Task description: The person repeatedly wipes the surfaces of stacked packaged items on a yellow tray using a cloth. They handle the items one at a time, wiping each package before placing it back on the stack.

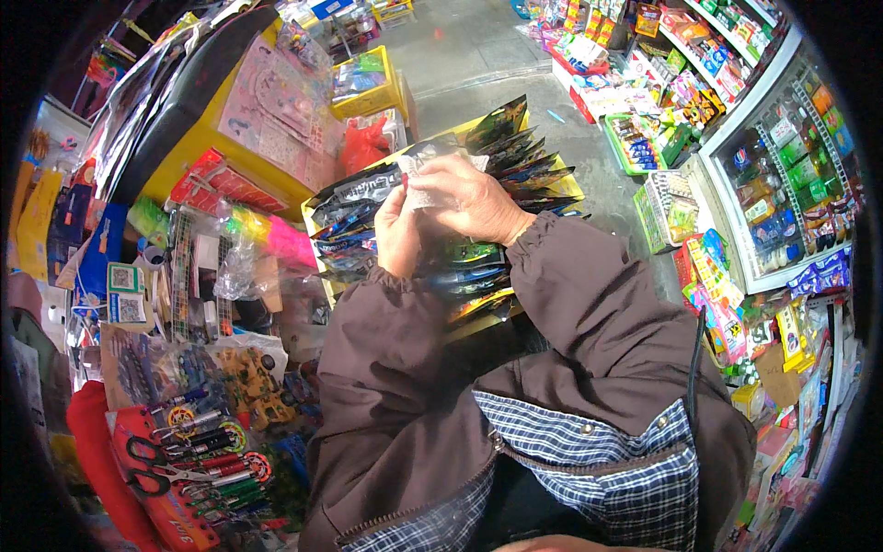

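Both hands are raised over a yellow carton (pixel 312 214) packed with dark, shiny packets (pixel 503 124) that stand in rows. Between them is a crumpled whitish cloth or paper towel (pixel 421 199). My left hand (pixel 398 238) pinches its left side between thumb and fingers. From the right, my right hand (pixel 476 195) bends its fingers over the same piece. Part of it is hidden behind the fingers, and another bit shows above my knuckles. Some packets in the near rows lie behind my hands and sleeves.
Scissors (pixel 165 469) lie on carded pens at lower left. A yellow-sided display (pixel 227 117) with sticker sheets stands left of the carton, near a red plastic bag (pixel 365 145). On the right are a green snack basket (pixel 631 145) and a glass-door drinks fridge (pixel 779 172).
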`<state>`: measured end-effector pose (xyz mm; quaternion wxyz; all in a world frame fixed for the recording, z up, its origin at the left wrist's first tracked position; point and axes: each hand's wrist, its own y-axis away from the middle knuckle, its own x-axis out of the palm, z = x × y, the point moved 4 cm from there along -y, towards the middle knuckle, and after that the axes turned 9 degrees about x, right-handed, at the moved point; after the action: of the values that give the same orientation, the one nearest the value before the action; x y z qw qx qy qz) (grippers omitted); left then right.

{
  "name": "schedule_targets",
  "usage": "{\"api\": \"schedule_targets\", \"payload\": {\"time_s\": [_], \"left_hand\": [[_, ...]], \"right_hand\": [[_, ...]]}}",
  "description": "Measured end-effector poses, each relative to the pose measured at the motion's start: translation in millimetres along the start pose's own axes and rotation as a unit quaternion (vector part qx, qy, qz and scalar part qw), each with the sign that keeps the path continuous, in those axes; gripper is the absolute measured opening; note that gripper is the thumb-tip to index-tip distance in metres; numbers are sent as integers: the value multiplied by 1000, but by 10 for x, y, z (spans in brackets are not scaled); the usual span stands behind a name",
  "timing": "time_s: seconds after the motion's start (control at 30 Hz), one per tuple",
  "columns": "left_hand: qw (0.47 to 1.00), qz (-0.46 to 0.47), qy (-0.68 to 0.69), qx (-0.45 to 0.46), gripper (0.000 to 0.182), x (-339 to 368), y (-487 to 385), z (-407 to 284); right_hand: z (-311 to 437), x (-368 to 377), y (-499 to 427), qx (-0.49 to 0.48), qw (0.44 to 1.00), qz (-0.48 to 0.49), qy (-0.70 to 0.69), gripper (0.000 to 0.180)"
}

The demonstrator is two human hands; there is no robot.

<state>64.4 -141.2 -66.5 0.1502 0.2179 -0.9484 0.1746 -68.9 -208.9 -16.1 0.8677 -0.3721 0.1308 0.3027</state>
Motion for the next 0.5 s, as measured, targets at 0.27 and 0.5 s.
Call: {"api": "schedule_targets", "payload": {"time_s": [0.27, 0.5], "left_hand": [[999, -19, -17, 20, 19, -35, -13, -6], [997, -56, -49, 8, 17, -87, -19, 3]], "right_hand": [[-232, -53, 6, 96, 994, -4, 50, 30], [-310, -179, 30, 241, 959, -20, 148, 24]]}}
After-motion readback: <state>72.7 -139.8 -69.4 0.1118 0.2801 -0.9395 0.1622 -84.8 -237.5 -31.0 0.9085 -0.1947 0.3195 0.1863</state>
